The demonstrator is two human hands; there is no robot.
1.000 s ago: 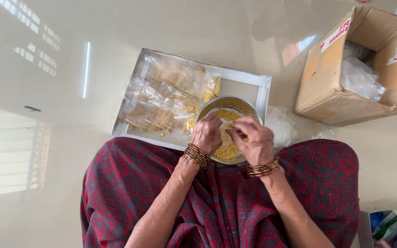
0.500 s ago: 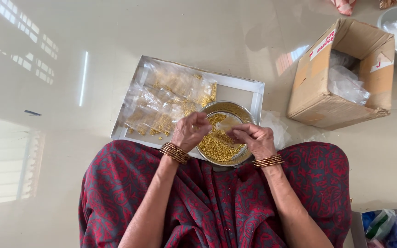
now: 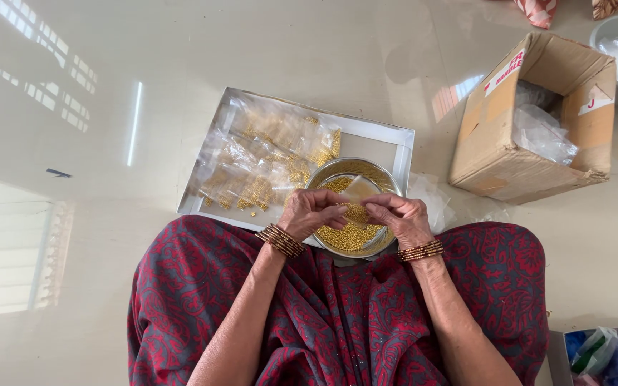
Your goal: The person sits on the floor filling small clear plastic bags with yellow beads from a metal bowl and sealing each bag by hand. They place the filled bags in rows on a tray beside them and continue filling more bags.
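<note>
Small clear plastic pouch (image 3: 359, 190), thin, glossy, pinched btwn both hands just above round steel bowl (image 3: 384, 174). Bowl: 1, shiny rim, approx half full of tiny gold beads (image 3: 345, 237), grainy. Left hand (image 3: 314, 212) fingers curled, thumb + fingers closed on pouch edge. Right hand (image 3: 397, 216) same, clamped on opposite edge. White rectangular tray (image 3: 389, 141): 1, holds heap of filled clear packets (image 3: 266, 161), count unclear. Cardboard box (image 3: 531, 121): 1, open, crumpled plastic inside, well apart at right. Bangles on both wrists.
</note>
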